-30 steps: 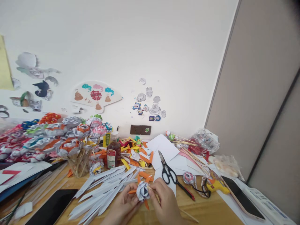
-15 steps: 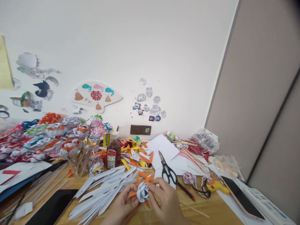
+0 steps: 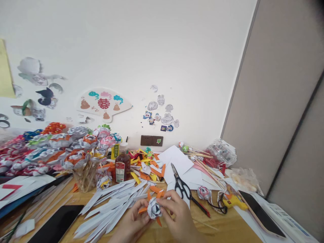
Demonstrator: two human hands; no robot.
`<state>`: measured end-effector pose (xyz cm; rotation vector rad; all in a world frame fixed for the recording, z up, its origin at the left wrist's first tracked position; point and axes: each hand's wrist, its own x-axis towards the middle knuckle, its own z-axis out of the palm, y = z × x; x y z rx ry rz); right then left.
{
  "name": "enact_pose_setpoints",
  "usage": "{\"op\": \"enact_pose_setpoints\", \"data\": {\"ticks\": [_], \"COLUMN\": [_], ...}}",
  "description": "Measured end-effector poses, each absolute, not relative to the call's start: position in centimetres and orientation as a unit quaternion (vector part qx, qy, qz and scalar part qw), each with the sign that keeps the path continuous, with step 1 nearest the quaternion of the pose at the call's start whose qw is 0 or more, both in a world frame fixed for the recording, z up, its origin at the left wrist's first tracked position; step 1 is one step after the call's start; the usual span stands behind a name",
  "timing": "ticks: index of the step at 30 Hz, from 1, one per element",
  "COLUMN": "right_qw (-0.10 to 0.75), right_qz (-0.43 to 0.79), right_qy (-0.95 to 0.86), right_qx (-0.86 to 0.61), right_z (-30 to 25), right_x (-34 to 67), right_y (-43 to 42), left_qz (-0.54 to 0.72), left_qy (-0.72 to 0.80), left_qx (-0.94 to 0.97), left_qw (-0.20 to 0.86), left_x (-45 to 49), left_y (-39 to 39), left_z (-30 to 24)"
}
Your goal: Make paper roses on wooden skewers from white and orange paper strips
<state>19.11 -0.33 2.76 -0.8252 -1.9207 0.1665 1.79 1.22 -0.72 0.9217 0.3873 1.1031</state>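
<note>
Stick (image 3: 206, 224) tip's moved up over open tbl (image 3: 225, 219), short of white sheet (image 3: 250, 217) edge, axis slanting lower-R, your L hand (image 3: 136, 216) & R hand (image 3: 179, 212), fingers curled, pinching paper flower (image 3: 153, 208) that faces you.

Location: indoor craft area; home or office cannot be determined. Indicators: light-brown wooden table (image 3: 225, 226) carrying long white paper strips (image 3: 113, 202), multicoloured paper roses (image 3: 76, 158), black-handled metal scissors (image 3: 178, 180) and yellow plastic glue gun (image 3: 236, 201); hand-held white-and-orange paper flower (image 3: 153, 208).
</note>
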Motion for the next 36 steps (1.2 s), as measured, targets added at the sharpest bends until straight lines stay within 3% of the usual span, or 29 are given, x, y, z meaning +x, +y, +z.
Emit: {"op": "enact_pose_setpoints", "data": {"ticks": [9, 25, 36], "right_qw": [0.493, 0.433, 0.440], "right_qz": [0.064, -0.145, -0.097], "right_qy": [-0.786, -0.808, -0.819], "right_qx": [-0.367, -0.372, -0.355], "right_z": [2.3, 2.1, 2.4], "right_x": [19.2, 19.4, 19.3], "right_y": [-0.1, -0.3, -0.4], "left_qz": [0.509, 0.521, 0.517], "left_qy": [0.182, 0.204, 0.186], "left_qx": [0.421, 0.443, 0.441], "left_qw": [0.728, 0.700, 0.710], "left_x": [2.1, 2.0, 2.1], "left_y": [1.2, 2.0, 1.8], "left_z": [-0.7, -2.0, -1.9]}}
